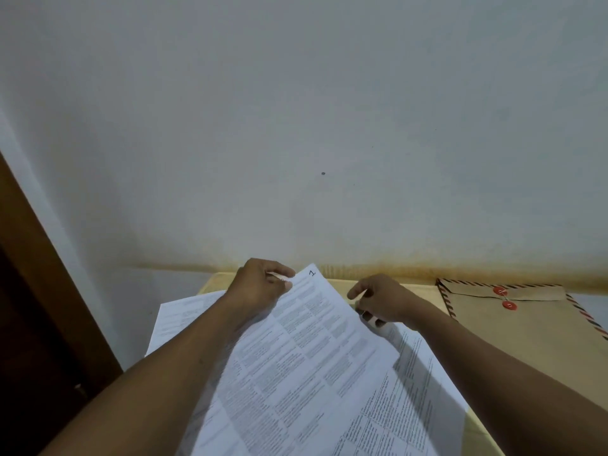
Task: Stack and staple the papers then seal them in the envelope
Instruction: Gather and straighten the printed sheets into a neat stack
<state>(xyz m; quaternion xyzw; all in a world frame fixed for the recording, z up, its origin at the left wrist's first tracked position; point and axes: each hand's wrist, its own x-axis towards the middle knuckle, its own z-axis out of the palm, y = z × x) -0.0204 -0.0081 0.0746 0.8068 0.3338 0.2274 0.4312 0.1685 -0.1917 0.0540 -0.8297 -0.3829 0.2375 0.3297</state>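
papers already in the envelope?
No. The envelope lies flat at the right with its string tie closed, while the printed sheets are still spread on the table.

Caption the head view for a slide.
Left hand pinches the sheet marked 1; right hand beside it; envelope waits.

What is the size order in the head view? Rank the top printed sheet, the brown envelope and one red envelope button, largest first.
1. Top printed sheet, though it lies nearer the camera, which flatters it.
2. Brown envelope, partly cut off by the frame edge.
3. Red button, clearly smallest.
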